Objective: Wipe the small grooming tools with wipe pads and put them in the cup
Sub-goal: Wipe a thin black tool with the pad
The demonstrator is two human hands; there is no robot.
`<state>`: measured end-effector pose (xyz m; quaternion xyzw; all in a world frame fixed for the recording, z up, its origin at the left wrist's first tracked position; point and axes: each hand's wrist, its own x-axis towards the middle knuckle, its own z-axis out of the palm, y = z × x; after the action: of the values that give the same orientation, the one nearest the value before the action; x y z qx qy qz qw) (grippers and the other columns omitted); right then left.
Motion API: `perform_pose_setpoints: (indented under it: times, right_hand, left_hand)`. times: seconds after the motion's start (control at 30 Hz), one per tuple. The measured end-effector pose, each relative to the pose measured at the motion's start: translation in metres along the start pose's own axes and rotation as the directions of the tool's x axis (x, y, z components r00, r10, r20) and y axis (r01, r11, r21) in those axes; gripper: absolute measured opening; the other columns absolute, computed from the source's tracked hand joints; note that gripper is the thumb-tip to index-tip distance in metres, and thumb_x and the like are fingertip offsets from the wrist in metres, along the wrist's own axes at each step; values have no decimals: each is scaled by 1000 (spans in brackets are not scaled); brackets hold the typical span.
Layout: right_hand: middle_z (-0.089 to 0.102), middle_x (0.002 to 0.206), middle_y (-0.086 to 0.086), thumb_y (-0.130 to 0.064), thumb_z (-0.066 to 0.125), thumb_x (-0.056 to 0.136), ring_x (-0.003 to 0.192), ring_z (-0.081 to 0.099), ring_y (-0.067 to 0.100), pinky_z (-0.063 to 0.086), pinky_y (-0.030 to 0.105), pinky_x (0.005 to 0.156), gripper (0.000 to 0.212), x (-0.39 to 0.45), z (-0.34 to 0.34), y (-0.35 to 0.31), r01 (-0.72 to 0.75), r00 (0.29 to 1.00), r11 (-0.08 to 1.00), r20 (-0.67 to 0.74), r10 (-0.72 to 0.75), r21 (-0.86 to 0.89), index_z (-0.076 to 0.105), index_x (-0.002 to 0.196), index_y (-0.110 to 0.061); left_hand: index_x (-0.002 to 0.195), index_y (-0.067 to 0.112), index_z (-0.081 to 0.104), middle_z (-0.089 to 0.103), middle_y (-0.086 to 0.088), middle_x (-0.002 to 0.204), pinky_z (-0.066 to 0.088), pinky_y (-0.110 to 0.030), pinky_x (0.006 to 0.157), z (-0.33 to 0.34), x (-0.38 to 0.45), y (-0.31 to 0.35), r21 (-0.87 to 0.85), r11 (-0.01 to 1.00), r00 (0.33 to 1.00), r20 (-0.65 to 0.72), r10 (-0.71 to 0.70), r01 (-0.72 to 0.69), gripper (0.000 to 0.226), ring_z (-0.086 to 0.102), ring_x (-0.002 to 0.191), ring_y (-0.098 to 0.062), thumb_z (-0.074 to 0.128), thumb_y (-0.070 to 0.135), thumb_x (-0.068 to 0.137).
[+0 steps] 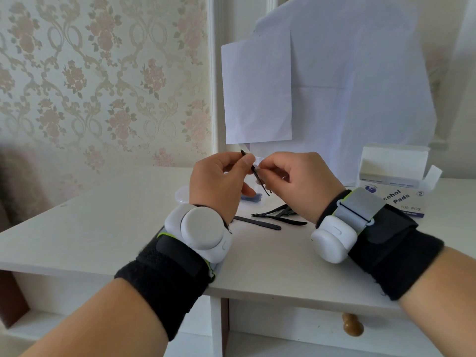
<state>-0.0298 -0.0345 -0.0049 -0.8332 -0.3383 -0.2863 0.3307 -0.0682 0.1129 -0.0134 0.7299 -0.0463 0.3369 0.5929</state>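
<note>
- Two hands work above the counter [108, 220]: the left hand [219, 181] pinches a slim black tool [255, 171] near its upper end, with thumb and forefinger curled on it.
- The right hand [296, 181] has its fingers [265, 167] curled in against the middle of the shaft, apparently pinching a white wipe pad [257, 161] around it; the pad is mostly hidden, so its fold cannot be told.
- Step in hand, as judged: wiping this one tool, held tilted in the air between the hands.
- Next move, as judged: draw the pad along the shaft to the lower tip, then lower the tool into the cup [184, 195], a translucent plastic vessel partly hidden behind the left hand.
- Several more tools [278, 216] lie on the counter between the wrists: flat, matte black and thin, some crossed over one another.
- The pad box [396, 184] stands at the right, white card, lid open.
- The counter is pale and smooth with a faint grain.
</note>
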Motion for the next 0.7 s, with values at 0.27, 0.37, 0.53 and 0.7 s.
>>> perform_pose_setpoints:
  times: [0.27,0.37,0.53,0.7]
  right_hand:
    - [72,76,-6,-26,65,90,71,67,6,54,24,73,9,1,0,-1,-66,998,995,26,64,68,71,91,-18]
    - [70,78,-5,-21,63,90,72,62,9,51,25,72,8,1,1,-4,-56,997,998,58,55,0,69,94,-19]
    - [66,78,1,-18,57,90,74,60,22,53,40,73,9,1,2,0,-28,990,996,136,40,-84,64,95,-19]
    - [58,73,-6,-24,51,95,71,56,22,52,44,72,8,2,4,5,-13,988,984,150,40,-176,59,93,-23]
  left_hand:
    - [83,26,72,72,9,75,45,-18,54,1,0,2,-29,999,1000,-8,18,-18,10,62,46,-11,65,24,90]
    - [85,24,72,72,8,77,46,-24,56,0,0,2,-16,999,998,-49,37,-37,9,61,44,-11,64,25,91]
    - [90,20,71,72,6,82,47,-24,54,0,0,2,1,998,993,-100,55,-55,11,61,44,-12,61,26,92]
    - [93,19,67,72,4,87,47,-26,55,1,1,1,-11,999,992,-111,52,-53,11,61,45,-12,59,26,94]
